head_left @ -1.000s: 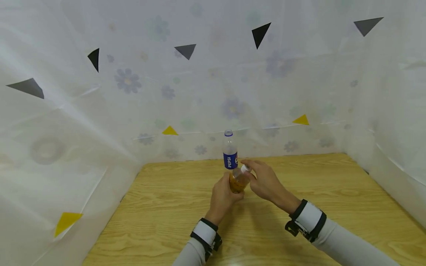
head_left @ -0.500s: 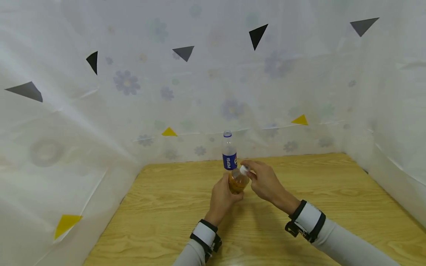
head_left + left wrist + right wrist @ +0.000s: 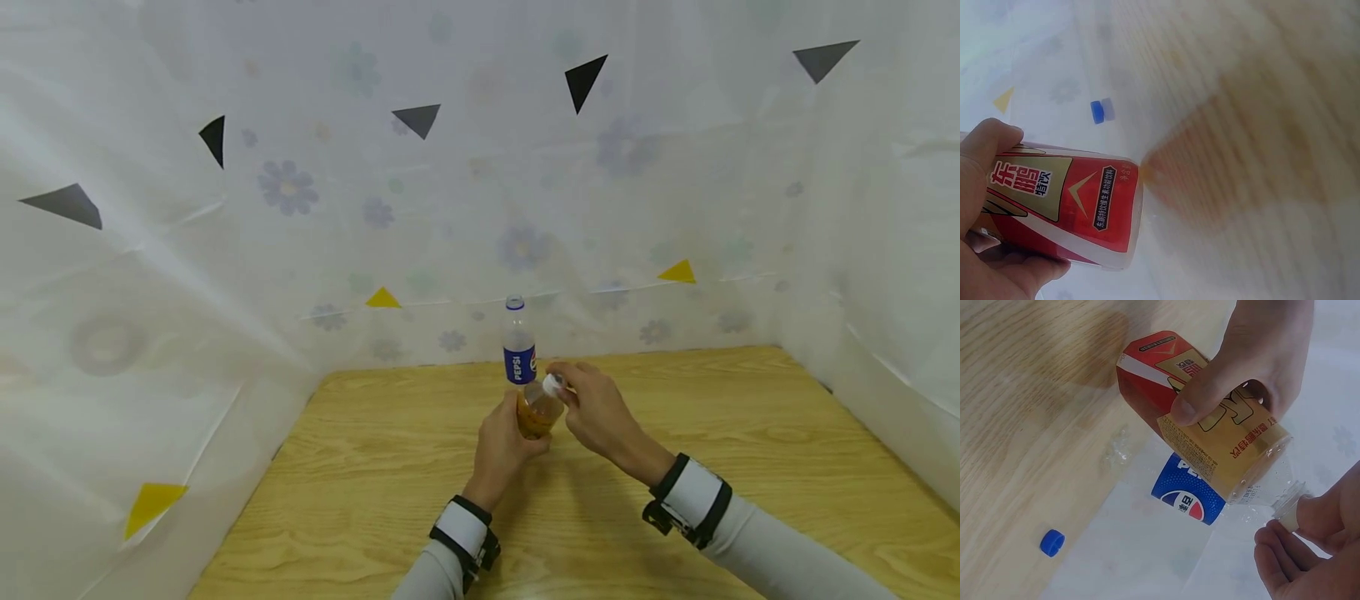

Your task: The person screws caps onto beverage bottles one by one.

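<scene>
- Fingers (image 3: 1041, 272) of left hand (image 3: 500, 437) wrap the bottle (image 3: 1100, 206); right hand (image 3: 602, 414) pinches its white cap (image 3: 552, 384).
- Bottle's tilted over the counter (image 3: 360, 500), in front of the upright Pepsi (image 3: 519, 364); can't tell if its base touches.
- Risk: slack left grip might let bottle spin with the cap; squeezing hard with cap loose could spill; a bump could topple the uncapped Pepsi.
- Counter: wood grain, blue cap (image 3: 1052, 542) lying on it.
- Room: whitish sheeting (image 3: 450, 208) at back and sides, black, grey, yellow triangles (image 3: 583, 81).

A yellowish wood-grain counter (image 3: 360, 483) carries an upright clear plastic blue-labelled Pepsi bottle (image 3: 519, 364) and a round blue cap (image 3: 1052, 542).
</scene>
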`<state>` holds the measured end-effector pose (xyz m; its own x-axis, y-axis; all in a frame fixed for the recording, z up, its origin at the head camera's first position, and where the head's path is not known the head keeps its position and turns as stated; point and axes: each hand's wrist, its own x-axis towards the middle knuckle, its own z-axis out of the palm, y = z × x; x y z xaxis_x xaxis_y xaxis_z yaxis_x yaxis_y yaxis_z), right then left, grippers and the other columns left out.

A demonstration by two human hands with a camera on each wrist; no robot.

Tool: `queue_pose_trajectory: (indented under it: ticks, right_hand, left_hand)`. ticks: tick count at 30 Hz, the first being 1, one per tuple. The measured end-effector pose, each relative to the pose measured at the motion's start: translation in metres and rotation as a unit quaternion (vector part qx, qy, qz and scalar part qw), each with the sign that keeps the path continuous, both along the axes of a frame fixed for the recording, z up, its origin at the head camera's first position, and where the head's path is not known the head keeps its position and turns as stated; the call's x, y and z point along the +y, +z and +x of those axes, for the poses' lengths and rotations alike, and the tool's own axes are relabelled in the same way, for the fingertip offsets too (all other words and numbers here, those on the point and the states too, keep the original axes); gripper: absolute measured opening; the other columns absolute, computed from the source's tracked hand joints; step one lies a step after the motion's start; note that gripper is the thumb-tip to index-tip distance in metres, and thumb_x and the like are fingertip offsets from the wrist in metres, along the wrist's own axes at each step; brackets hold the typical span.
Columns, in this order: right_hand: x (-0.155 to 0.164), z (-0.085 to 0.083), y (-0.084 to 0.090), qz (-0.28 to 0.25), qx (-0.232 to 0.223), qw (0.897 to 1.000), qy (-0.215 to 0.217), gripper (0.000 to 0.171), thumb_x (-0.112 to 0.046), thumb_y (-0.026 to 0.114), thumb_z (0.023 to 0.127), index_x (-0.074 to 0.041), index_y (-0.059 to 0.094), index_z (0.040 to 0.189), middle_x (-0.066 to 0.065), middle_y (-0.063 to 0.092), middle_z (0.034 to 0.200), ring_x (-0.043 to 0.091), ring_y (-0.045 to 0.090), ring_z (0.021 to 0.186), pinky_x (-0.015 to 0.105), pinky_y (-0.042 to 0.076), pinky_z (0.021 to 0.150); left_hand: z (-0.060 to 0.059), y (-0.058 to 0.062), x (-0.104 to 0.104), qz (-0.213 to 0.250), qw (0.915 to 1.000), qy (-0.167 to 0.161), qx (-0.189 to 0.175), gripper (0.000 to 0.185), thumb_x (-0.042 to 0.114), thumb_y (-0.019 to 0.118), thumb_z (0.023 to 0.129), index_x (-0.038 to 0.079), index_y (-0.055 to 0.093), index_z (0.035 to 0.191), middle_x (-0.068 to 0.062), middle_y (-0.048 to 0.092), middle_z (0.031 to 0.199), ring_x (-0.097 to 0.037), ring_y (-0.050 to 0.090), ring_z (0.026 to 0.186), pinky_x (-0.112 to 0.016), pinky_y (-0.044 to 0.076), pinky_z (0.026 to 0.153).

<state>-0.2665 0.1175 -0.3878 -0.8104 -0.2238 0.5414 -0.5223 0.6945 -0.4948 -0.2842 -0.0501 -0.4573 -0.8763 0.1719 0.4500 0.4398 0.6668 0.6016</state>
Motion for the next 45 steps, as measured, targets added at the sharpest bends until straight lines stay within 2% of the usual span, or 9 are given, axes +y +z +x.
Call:
queue_pose_trajectory:
  ticks: [6,11,14,25,30,35,38,42,45]
  right_hand:
    - [-0.001,0.000,0.001,0.005,-0.004,1.000,-0.007,0.032,0.011,0.059,0.088,0.002,0.065,0.118,0.016,0.066,0.100,0.026,0.063,0.085,0.041,0.057,0.071]
    - [-0.002,-0.003,0.002,0.010,-0.004,1.000,-0.016,0.013,-0.001,0.065,0.094,0.002,0.064,0.106,0.012,0.064,0.092,0.022,0.058,0.080,0.035,0.052,0.067]
    - [-0.001,-0.004,0.002,0.009,-0.013,1.000,-0.019,0.010,-0.007,0.067,0.095,0.000,0.063,0.101,0.009,0.063,0.089,0.020,0.057,0.078,0.033,0.050,0.064]
    - [0.000,-0.004,0.001,0.007,-0.032,0.999,-0.021,0.013,-0.010,0.064,0.097,0.000,0.063,0.105,0.009,0.062,0.089,0.019,0.056,0.077,0.030,0.047,0.062]
    - [0.000,-0.002,0.001,0.026,-0.047,0.998,-0.025,0.037,-0.017,0.066,0.097,0.006,0.059,0.125,0.021,0.066,0.108,0.034,0.065,0.095,0.048,0.057,0.077]
    - [0.000,0.001,0.007,0.045,-0.075,0.996,-0.019,0.067,-0.027,0.070,0.095,0.004,0.042,0.148,0.032,0.057,0.136,0.051,0.055,0.124,0.067,0.047,0.097]
    - [0.000,0.001,0.010,0.045,-0.075,0.996,-0.008,0.064,-0.018,0.070,0.094,0.001,0.043,0.150,0.030,0.056,0.139,0.052,0.053,0.127,0.069,0.044,0.100]
    - [0.001,0.001,0.012,0.039,-0.058,0.998,0.006,0.055,0.001,0.065,0.092,-0.001,0.050,0.145,0.026,0.062,0.132,0.049,0.059,0.120,0.065,0.049,0.097]
    - [0.001,0.000,0.012,0.038,-0.045,0.998,0.010,0.048,0.007,0.062,0.091,-0.001,0.056,0.138,0.023,0.066,0.127,0.046,0.062,0.114,0.062,0.052,0.093]
  left_hand:
    - [0.000,0.001,0.000,-0.003,1.0000,0.003,-0.006,0.065,0.018,0.090,0.073,0.007,0.056,0.127,-0.009,0.072,0.116,-0.021,0.071,0.102,-0.037,0.059,0.088]
    - [0.001,0.004,0.000,0.000,1.0000,0.001,0.001,0.065,0.016,0.091,0.072,0.007,0.057,0.126,-0.010,0.072,0.115,-0.022,0.071,0.100,-0.037,0.059,0.086]
    - [0.002,0.004,0.000,-0.002,1.0000,-0.001,0.008,0.064,0.016,0.091,0.072,0.006,0.057,0.125,-0.010,0.072,0.113,-0.022,0.071,0.099,-0.036,0.059,0.085]
    - [0.001,0.004,0.001,-0.012,0.9999,0.006,-0.005,0.065,0.017,0.091,0.072,0.006,0.056,0.126,-0.011,0.072,0.114,-0.023,0.072,0.100,-0.037,0.059,0.085]
    - [0.002,0.004,0.001,-0.007,0.9999,0.006,-0.008,0.065,0.017,0.091,0.072,0.006,0.056,0.126,-0.011,0.072,0.113,-0.023,0.071,0.099,-0.037,0.059,0.085]
    - [0.003,0.003,0.001,-0.003,1.0000,0.003,-0.006,0.065,0.017,0.090,0.073,0.006,0.056,0.127,-0.010,0.072,0.113,-0.022,0.071,0.099,-0.036,0.060,0.085]
    - [0.002,0.003,0.001,-0.003,1.0000,0.000,-0.006,0.065,0.017,0.090,0.073,0.006,0.056,0.127,-0.010,0.072,0.113,-0.022,0.071,0.100,-0.036,0.060,0.085]
    - [0.002,0.003,0.001,-0.002,1.0000,0.000,-0.004,0.064,0.018,0.090,0.073,0.006,0.056,0.126,-0.010,0.072,0.113,-0.021,0.071,0.100,-0.035,0.059,0.085]
    - [0.002,0.003,0.000,-0.007,1.0000,0.003,-0.001,0.063,0.018,0.090,0.073,0.006,0.056,0.125,-0.010,0.072,0.113,-0.021,0.071,0.099,-0.035,0.060,0.084]
